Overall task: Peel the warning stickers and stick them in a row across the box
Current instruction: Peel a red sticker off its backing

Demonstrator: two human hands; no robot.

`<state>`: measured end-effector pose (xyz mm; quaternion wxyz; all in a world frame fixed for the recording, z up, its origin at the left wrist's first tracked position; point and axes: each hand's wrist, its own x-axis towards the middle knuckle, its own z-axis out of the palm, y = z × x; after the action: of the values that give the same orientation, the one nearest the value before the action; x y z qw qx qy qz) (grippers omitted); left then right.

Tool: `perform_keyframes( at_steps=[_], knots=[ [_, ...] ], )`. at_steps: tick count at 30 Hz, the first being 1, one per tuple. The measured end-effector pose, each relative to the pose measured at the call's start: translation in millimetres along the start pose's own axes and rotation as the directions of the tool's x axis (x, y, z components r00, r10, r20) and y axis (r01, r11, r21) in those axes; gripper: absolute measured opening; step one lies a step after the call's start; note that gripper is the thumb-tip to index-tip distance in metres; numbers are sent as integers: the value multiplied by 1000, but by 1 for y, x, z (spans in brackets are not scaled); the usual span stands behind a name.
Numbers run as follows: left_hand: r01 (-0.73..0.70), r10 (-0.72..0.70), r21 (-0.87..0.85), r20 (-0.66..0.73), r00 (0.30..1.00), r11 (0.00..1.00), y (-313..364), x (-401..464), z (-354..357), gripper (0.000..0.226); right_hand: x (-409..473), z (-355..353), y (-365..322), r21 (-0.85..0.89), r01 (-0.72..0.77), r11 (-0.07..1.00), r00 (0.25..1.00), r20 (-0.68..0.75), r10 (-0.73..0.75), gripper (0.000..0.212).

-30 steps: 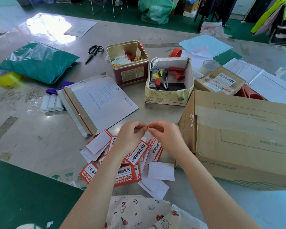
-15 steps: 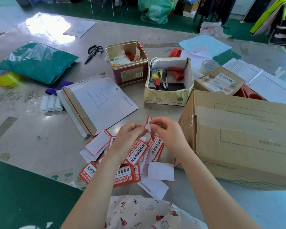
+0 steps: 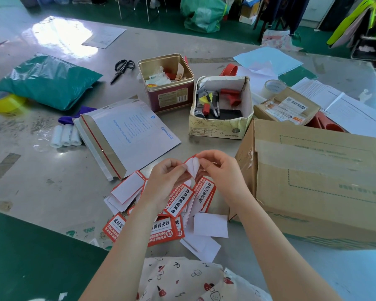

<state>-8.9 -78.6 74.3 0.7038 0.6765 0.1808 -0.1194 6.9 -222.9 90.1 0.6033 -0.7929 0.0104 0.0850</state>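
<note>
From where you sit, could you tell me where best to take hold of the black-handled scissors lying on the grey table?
Grip the black-handled scissors by the looped handles at their far right end, coming from above. They lie flat and shut, blades pointing toward the near left and the green plastic bag, handles toward the gold-rimmed red tin. The loops look easier to lift than the thin blades, and bare table surrounds them.

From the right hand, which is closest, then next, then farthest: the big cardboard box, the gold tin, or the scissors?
From the right hand, in the head view:
1. Big cardboard box, just to its right.
2. Gold tin, farther back and a bit left.
3. Scissors, farthest, back left beyond the tin.
</note>
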Motion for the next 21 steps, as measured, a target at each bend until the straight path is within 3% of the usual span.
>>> perform_keyframes(
  at_steps=[8,15,21],
  knots=[
    [36,-37,-10,-74,997,999,-2,2,-1,6,-1,1,-3,41,-47,998,998,34,45,22],
    [-37,58,159,-134,989,987,-2,5,-6,10,-2,7,-7,-225,-52,973,983,159,89,33],
    [-14,32,129,-144,989,992,0,3,-8,19,-2,6,-6,-358,-24,934,978,187,97,33]
  ],
)
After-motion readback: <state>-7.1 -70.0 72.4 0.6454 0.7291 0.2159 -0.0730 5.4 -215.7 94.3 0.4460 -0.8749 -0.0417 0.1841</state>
